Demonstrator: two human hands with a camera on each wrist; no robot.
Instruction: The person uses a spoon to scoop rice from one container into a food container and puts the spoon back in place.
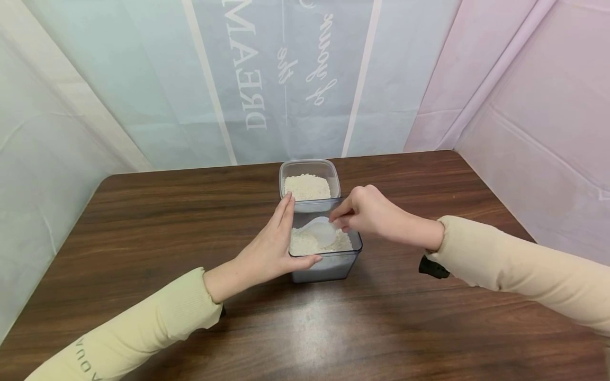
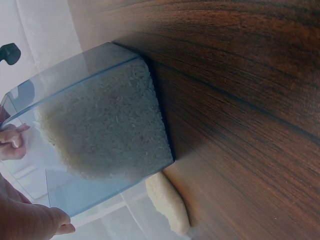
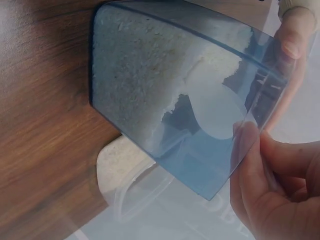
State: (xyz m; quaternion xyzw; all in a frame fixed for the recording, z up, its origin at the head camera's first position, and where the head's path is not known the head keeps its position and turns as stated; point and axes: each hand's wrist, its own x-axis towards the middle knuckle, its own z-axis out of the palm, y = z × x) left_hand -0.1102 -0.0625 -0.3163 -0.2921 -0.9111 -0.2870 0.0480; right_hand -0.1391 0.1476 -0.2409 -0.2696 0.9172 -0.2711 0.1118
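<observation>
Deep in a see-through bluish container (image 1: 326, 267) lies white rice (image 2: 115, 125). My left hand (image 1: 267, 248) holds the container at its left side, the thumb along the front rim and the fingers stretched along the side. My right hand (image 1: 374, 211) reaches over the right rim and pinches the handle end of a white translucent scoop (image 1: 321, 231). The scoop's bowl rests at the rice surface inside the container, and the right wrist view shows it tilted through the wall (image 3: 215, 105). The fingers hide most of the handle.
Directly behind the container stands a lower clear plastic box (image 1: 333, 177) with pale grain (image 1: 307, 187) in it. Both are on a dark wood table (image 1: 190, 222). Printed cloth (image 1: 305, 79) hangs along the back edge, with pale sheets at both sides.
</observation>
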